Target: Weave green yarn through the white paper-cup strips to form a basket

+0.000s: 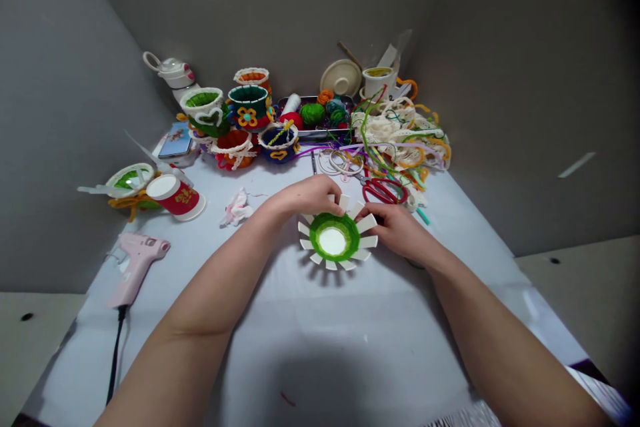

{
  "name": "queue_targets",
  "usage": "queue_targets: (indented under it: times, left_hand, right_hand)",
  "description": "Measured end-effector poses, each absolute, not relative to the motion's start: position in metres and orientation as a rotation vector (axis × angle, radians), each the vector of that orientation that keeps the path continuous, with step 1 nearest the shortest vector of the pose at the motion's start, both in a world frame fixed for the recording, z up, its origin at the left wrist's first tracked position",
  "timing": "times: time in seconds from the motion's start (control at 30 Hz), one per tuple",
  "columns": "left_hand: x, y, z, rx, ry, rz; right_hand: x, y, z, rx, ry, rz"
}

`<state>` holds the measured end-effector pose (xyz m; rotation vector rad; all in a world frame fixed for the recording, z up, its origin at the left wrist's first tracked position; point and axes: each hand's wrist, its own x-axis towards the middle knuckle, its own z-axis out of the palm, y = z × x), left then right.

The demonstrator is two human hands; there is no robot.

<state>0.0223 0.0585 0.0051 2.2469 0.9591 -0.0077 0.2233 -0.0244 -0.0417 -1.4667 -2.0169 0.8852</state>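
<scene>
A paper cup [334, 240] cut into white strips that splay outward is held above the middle of the table. Green yarn [353, 241] is woven round its strips, darker toward the outside, and the round white base shows in the centre. My left hand [317, 197] reaches over the cup's far edge, its thumb and fingers closed on the rim and yarn. At the right side my right hand [395, 227] has its fingers bent behind the strips, partly hidden by them.
Yarn-covered cups [250, 107] stand at the back left. Beside them are a tray of yarn balls [313, 115], tangled lace and cord [400, 133] and red scissors [384, 191]. On the left lie a pink glue gun [137, 267] and a red-and-white paper cup [177, 197]. Crumpled tissue [237, 208] rests nearby.
</scene>
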Motion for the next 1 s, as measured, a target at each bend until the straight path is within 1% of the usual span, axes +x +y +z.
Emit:
queue_targets:
  times: [0.2,0.4,0.6,0.8,0.9,1.0]
  left_hand:
    - [0.022,0.061,0.004,2.252,0.999,0.021]
    - [0.024,0.057,0.007,2.294,1.028,0.003]
    - [0.019,0.061,0.005,2.299,1.059,-0.023]
    - [0.007,0.069,0.007,2.23,1.013,-0.107]
    - [0.003,0.069,0.009,2.233,0.968,-0.172]
    - [0.006,0.066,0.014,2.285,0.849,-0.096]
  right_hand:
    - [0.24,-0.024,-0.031,-1.473,-1.812,0.95]
    - [0.238,-0.033,-0.019,-1.371,-1.681,0.923]
    - [0.237,-0.037,-0.013,-1.335,-1.856,0.806]
    - [0.242,-0.028,-0.027,-1.444,-2.109,0.959]
    - [0.236,-0.026,-0.034,-1.472,-2.211,0.923]
    - [0.229,-0.025,-0.036,-1.47,-2.191,0.883]
